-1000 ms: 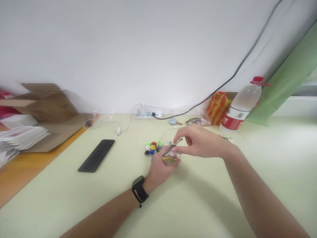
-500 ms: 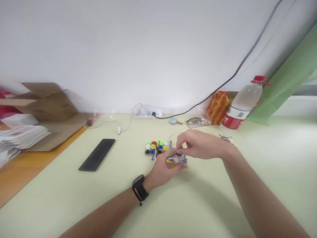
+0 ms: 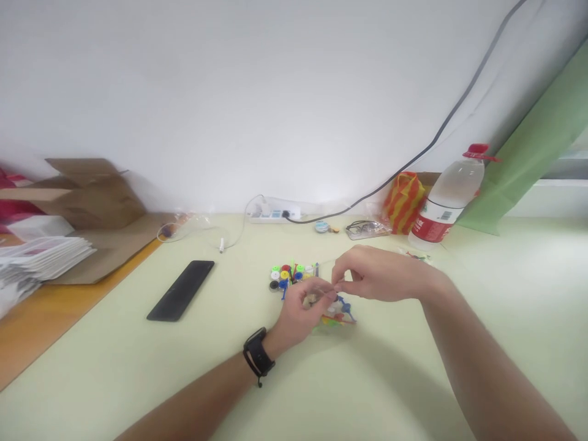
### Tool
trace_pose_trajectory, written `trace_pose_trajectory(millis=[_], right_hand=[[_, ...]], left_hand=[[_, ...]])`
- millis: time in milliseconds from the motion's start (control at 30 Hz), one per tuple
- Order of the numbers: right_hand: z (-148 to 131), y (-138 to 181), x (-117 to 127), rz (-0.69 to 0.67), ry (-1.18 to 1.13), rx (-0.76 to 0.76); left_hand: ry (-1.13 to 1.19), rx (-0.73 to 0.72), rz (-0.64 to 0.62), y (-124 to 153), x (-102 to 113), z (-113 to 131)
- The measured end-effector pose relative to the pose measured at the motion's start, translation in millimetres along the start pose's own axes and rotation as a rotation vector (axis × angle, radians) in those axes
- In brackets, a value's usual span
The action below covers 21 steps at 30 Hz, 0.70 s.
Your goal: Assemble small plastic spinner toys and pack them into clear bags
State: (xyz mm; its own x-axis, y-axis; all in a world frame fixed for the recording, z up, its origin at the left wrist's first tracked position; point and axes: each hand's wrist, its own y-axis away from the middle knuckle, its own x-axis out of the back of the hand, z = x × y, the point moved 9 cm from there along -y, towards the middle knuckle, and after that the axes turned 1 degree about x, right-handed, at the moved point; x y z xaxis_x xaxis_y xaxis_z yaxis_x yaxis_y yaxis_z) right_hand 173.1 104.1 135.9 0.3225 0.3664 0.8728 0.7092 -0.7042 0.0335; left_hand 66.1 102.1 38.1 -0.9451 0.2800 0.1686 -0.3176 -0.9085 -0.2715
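Note:
A small clear plastic bag (image 3: 337,317) with coloured plastic pieces in it, blue, red, yellow and green, hangs just above the table. My left hand (image 3: 301,312) is closed on its upper edge between thumb and fingers, a black watch on that wrist. At the same edge, my right hand (image 3: 367,272) is pinched, its fingertips nearly touching the left ones. Exactly what lies between the right fingertips is hard to see. Behind my left hand, small round discs (image 3: 285,275) in white, yellow, green, red, blue and black lie in rows with blue stick-like pieces (image 3: 316,269).
To the left lie a black flat slab (image 3: 181,291), a cardboard box (image 3: 96,196) and stacked white packets (image 3: 50,254). Along the wall are a power strip (image 3: 271,214), a small round tin (image 3: 322,226), a striped bag (image 3: 404,202) and a large bottle (image 3: 448,199).
My left fingers have shifted up to the bag's edge, and the bag now hangs lower and shows more of its pieces. My right hand has moved slightly right and down.

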Motion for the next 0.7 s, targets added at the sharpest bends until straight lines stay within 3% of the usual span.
trace_pose_trajectory(millis=[233,400,467,600,700], right_hand=[[8,6,24,0.101,0.005,-0.007],[38,16,43,0.487,-0.165,-0.079],[54,18,20,0.535,-0.353,-0.105],[70,12,-52,0.434,-0.881,-0.109],[69,9,-80,0.448,-1.031,-0.135]], left_hand=[[0.057,0.059,0.061,-3,6,-9],[0.152,0.142,0.111,-3,9,-19],[0.185,0.151,0.121,-4,9,-20],[0.191,0.126,0.125,-7,10,-18],[0.141,0.071,0.142,-9,13,-15]])
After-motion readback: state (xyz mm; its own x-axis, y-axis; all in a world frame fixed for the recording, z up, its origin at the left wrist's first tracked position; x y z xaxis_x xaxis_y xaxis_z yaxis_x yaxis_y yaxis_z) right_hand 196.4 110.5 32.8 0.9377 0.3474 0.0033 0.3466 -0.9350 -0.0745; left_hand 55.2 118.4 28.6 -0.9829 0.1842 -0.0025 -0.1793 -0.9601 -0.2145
